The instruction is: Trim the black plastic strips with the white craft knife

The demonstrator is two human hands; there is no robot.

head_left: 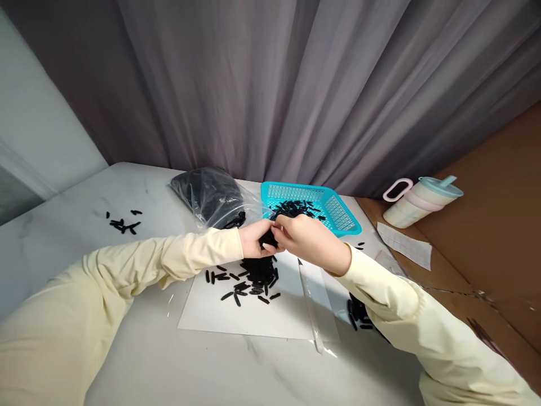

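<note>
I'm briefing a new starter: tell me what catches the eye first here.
Both hands, left hand and right hand, meet mid-table, pinching small black pieces above a loose pile on a white sheet. Behind them sits a turquoise basket holding more pieces, with a plastic bag to its left.

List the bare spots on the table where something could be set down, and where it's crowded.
Free: the marble table left of the clear bag, apart from a small scatter of black pieces; also the near edge below the white sheet. Crowded: centre, where the left hand and right hand meet over the black pile, and by the teal basket.
</note>
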